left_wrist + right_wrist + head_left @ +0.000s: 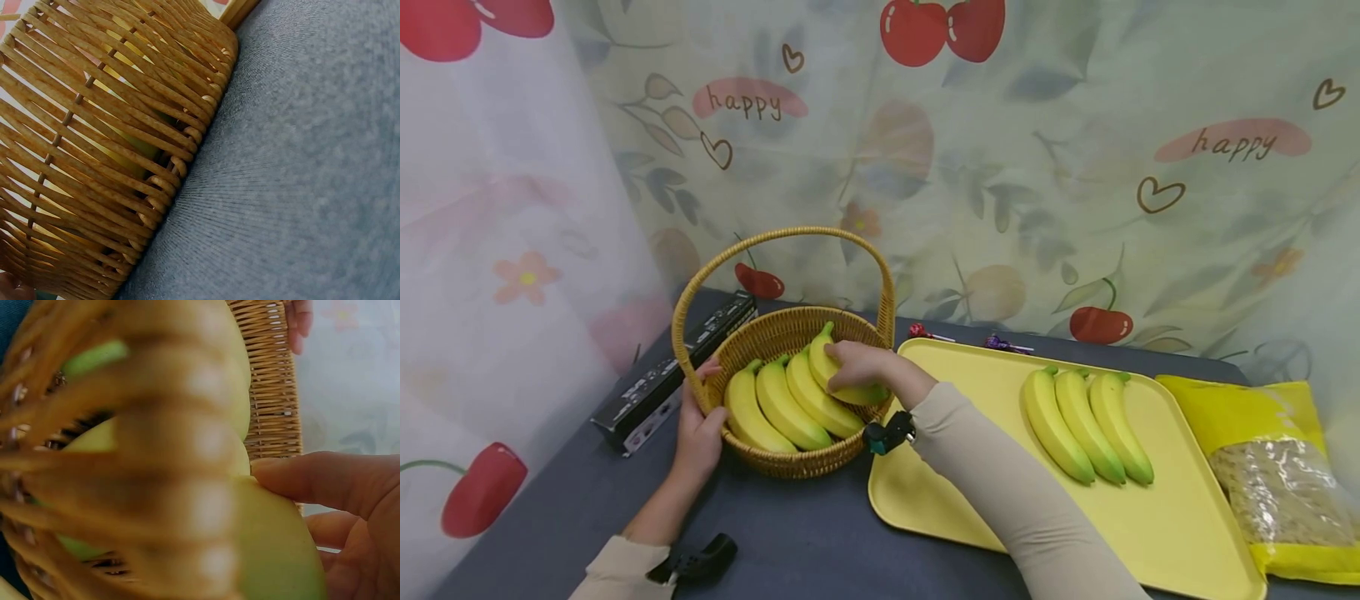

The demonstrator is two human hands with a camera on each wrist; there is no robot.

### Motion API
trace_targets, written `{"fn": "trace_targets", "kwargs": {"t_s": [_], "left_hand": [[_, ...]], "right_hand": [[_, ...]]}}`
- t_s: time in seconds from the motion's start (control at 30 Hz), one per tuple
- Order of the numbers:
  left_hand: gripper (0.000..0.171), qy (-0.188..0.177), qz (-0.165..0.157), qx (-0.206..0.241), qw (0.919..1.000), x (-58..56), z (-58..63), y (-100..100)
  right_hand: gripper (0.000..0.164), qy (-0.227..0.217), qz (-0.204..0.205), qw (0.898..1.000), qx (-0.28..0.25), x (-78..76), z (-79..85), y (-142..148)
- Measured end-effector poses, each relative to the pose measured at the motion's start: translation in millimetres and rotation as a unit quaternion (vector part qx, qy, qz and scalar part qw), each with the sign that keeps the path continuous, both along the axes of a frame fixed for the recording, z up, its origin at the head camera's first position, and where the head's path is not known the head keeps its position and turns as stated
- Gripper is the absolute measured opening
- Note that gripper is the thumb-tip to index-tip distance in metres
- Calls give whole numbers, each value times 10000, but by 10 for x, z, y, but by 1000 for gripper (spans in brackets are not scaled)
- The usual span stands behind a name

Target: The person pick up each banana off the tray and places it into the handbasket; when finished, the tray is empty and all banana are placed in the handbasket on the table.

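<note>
A woven wicker basket (801, 465) with a tall arched handle stands on the dark table. My left hand (698, 429) grips its left rim at the foot of the handle. Inside, three yellow bananas (781, 404) lie side by side, stems toward the back. Over the basket's right side, my right hand (867, 367) pinches another banana (820, 354), which lies right against that row. The right wrist view shows the thumb on this banana's (275, 537) yellow-green skin, with blurred wicker in front. In the left wrist view, the basket wall (94, 119) hides most of the fruit.
A yellow tray (955, 500) with three bananas (1088, 425) lies to the right, its near-left part under my right forearm. Beyond it is a yellow bag (1281, 492). Two lollipops (925, 333) lie behind the tray; a black box (662, 383) sits left of the basket.
</note>
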State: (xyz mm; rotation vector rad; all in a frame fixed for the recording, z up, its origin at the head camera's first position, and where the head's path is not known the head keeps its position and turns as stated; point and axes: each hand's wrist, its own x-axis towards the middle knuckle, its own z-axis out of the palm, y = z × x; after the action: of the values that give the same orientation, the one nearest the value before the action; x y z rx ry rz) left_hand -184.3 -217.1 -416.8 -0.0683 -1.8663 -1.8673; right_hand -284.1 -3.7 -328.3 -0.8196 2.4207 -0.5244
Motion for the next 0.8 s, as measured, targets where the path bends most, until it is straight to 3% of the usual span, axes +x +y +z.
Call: {"fn": "trace_targets", "kwargs": {"t_s": [0.3,0.8], "left_hand": [[51,11,6,17,10000,1,-7,6],[51,21,56,11,10000,-1,10,3]], "right_hand": [[69,46,-14,9999,-141,18,-33,18],[67,-208,-454,9968,-621,15,-99,46]]}}
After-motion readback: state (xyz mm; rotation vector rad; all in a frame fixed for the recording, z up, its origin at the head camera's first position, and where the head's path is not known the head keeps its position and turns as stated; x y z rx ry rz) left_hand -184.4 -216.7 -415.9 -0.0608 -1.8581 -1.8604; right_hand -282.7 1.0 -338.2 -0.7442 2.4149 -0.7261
